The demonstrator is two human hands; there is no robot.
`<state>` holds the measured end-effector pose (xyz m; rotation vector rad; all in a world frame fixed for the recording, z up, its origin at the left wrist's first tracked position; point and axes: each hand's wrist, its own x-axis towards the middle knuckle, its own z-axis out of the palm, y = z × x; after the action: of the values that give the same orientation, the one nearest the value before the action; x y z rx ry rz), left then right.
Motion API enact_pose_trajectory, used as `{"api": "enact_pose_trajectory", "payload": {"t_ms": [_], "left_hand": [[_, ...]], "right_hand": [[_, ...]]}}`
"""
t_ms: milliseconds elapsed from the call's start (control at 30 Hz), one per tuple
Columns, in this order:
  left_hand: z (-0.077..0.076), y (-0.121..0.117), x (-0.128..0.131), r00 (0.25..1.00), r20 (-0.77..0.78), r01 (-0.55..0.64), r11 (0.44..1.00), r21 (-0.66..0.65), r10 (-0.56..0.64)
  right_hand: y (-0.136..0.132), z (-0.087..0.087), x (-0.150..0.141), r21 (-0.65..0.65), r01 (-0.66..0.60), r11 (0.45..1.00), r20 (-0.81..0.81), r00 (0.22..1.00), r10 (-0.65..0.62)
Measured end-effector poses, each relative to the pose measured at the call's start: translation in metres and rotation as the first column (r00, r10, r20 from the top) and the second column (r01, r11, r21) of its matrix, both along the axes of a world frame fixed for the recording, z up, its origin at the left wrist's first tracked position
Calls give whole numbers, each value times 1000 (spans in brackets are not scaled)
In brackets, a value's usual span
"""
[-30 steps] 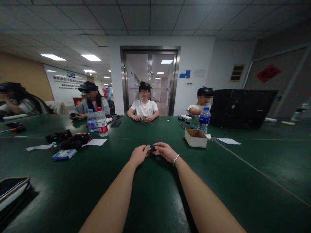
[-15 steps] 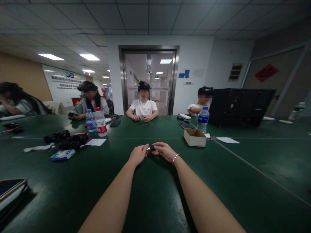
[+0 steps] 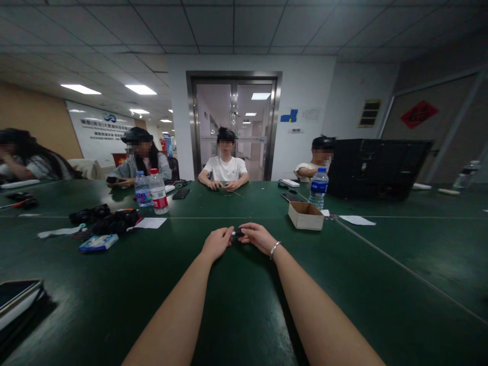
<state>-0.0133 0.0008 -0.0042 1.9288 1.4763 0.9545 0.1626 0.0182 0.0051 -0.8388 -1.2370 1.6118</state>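
Observation:
Both my hands meet over the green table [image 3: 244,305], holding a small black object with a shiny silver end [image 3: 237,232]. My left hand [image 3: 217,244] pinches its silver end. Around the black end close the fingers of my right hand [image 3: 259,238], which has a silver bangle at the wrist. Fingers cover much of the object, and I cannot make out its kind.
An open cardboard box [image 3: 305,217] stands right of my hands, with a water bottle [image 3: 319,187] behind it. Left are two bottles [image 3: 158,192], black gear [image 3: 114,221] and a blue-white packet [image 3: 98,243]. A large black monitor [image 3: 381,170] stands far right. Several people sit opposite.
My hands and the small black object stay almost exactly in place. Across the table at left, a person's hand has tilted the phone it holds slightly.

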Motion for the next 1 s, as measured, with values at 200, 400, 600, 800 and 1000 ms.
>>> {"api": "enact_pose_trajectory", "payload": {"t_ms": [200,400,600,800,1000], "left_hand": [[1,-1,1,1000,8,10,1000,15,-10],[2,-2,1,1000,3,-6,1000,-1,6],[3,-4,0,1000,-9,-8,1000,1,8],[4,-6,-1,1000,6,-5,1000,-31,6],[1,-3,1,996,81,-36,999,-4,37]], "right_hand": [[2,-1,0,1,-2,1000,2,1000,2],[1,0,1,1,-2,1000,6,1000,2],[2,-1,0,-1,-1,1000,14,1000,1],[3,-3,0,5,-1,1000,13,1000,1],[3,-3,0,8,5,1000,10,1000,-5]]}}
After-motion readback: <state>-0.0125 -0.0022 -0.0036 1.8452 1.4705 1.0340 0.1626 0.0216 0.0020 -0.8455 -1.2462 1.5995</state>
